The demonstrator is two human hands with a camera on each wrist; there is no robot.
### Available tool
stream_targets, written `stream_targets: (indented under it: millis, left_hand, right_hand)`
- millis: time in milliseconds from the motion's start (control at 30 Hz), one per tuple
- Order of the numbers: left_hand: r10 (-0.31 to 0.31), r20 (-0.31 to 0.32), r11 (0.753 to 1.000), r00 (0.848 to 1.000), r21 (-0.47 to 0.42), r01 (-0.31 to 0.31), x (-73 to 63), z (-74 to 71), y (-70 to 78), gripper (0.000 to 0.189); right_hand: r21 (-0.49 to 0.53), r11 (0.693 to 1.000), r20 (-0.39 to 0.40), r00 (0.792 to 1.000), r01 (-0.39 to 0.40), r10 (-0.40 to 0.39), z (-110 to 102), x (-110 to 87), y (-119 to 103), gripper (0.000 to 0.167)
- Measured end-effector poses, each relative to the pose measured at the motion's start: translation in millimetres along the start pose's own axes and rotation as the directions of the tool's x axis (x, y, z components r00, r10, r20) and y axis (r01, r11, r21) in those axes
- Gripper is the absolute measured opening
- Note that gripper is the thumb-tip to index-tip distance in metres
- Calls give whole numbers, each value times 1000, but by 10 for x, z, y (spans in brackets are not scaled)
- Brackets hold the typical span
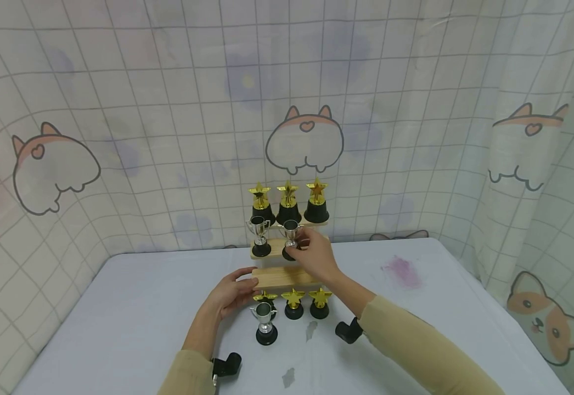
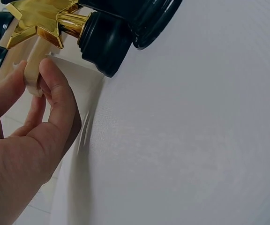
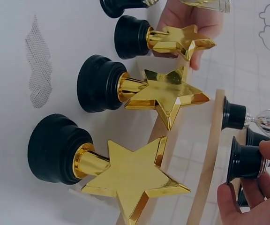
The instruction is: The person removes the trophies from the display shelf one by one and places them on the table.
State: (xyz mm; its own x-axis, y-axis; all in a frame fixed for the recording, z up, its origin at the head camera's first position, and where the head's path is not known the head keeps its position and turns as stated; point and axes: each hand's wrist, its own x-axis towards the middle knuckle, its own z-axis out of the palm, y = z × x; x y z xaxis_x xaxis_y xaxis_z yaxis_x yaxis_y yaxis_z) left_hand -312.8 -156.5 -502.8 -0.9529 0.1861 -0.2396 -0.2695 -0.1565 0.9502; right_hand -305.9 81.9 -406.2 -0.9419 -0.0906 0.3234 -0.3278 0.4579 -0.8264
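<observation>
My right hand [image 1: 316, 257] holds a small silver trophy cup [image 1: 291, 227] by its lower part, at the middle wooden shelf [image 1: 273, 248]. In the right wrist view its black base [image 3: 244, 159] sits between thumb and fingers, close to the shelf edge. Another silver trophy cup [image 1: 259, 227] stands left of it on the same shelf. Lower down, my left hand [image 1: 231, 293] pinches the left end of the bare lowest shelf [image 1: 284, 278]; the left wrist view shows thumb and fingers around the wooden end [image 2: 33, 75].
Three gold star trophies [image 1: 288, 203] stand on the top shelf. In front of the rack, gold star trophies [image 1: 294, 303] line the white table [image 1: 158, 312], with a silver trophy cup [image 1: 264, 325] nearer me. A grid-patterned curtain [image 1: 178, 137] hangs behind.
</observation>
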Motion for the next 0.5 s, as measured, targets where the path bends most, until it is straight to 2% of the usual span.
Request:
stream_targets:
  millis: [167, 500]
  left_hand:
    - [3, 7, 1000, 1000, -1, -3, -3, -5, -1, 58]
    - [-10, -6, 1000, 1000, -2, 10, -28, 24, 16, 59]
  right_hand:
    - [17, 999, 15, 999, 29, -29, -29, -48, 19, 18]
    - [-1, 1000, 42, 999, -1, 1, -96, -160, 16, 21]
